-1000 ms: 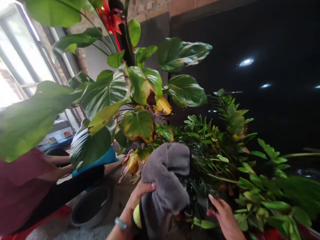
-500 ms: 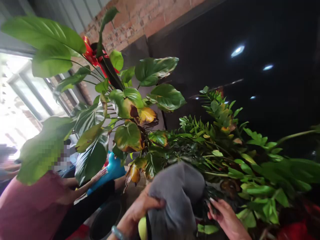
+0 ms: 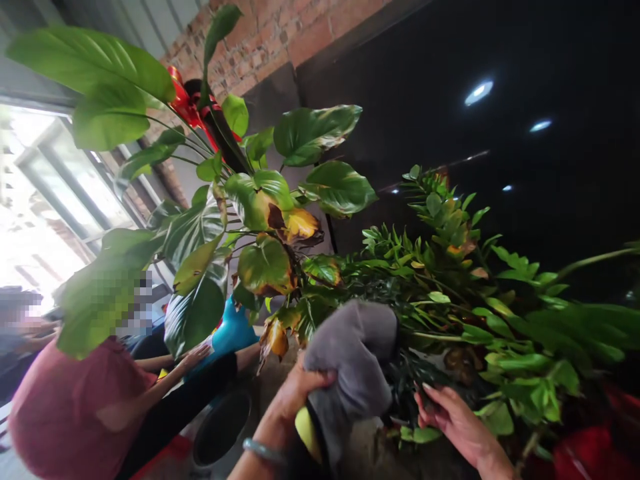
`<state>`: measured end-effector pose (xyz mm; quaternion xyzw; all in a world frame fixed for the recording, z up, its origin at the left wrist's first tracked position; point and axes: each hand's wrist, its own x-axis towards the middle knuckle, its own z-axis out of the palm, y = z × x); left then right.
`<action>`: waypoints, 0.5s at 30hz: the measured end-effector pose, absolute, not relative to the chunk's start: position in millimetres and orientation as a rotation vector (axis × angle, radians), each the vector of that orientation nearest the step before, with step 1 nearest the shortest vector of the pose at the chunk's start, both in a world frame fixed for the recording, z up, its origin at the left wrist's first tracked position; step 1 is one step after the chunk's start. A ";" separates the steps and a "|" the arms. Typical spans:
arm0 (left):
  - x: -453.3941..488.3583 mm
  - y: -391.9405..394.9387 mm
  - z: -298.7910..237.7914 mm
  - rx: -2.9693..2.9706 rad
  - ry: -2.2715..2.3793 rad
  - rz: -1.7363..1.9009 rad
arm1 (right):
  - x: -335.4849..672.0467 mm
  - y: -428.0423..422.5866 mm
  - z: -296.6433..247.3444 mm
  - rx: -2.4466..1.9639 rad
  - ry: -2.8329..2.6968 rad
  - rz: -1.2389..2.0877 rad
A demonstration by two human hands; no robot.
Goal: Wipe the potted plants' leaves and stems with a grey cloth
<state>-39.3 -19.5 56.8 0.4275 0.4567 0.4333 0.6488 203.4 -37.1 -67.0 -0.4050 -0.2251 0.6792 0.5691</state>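
While the left hand [image 3: 295, 393] clenches a grey cloth [image 3: 353, 353] bunched around a yellow object [image 3: 306, 433], low in front of the person, the right hand [image 3: 450, 417] lies half-open, reaching toward the dark stems [image 3: 407, 380] of a ZZ plant [image 3: 440, 313] just beside the cloth.

A bunched grey plush cloth [image 3: 350, 353] lies against the dark inner foliage of a glossy green ZZ plant [image 3: 445, 227].

Cloth [image 3: 350, 353] before ZZ plant [image 3: 440, 227]; broadleaf plant [image 3: 265, 267] left; basin [image 3: 223, 430] lower left; window [image 3: 65, 180] beyond.
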 end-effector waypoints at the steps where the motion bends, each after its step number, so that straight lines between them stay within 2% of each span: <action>1: -41.3 -13.2 64.9 0.935 1.038 1.072 | 203.4 -36.9 -65.6 -0.937 -0.542 1.604; 4: -35.7 -1.4 67.3 0.861 1.024 1.151 | 201.9 -36.4 -62.7 -0.929 -0.524 1.618; 11: -56.5 -40.8 16.6 0.985 1.215 0.805 | 203.7 -38.4 -64.5 -0.981 -0.440 1.599; 15: -85.7 -29.4 45.4 0.915 1.198 1.105 | 204.4 -39.3 -60.9 -0.976 -0.470 1.591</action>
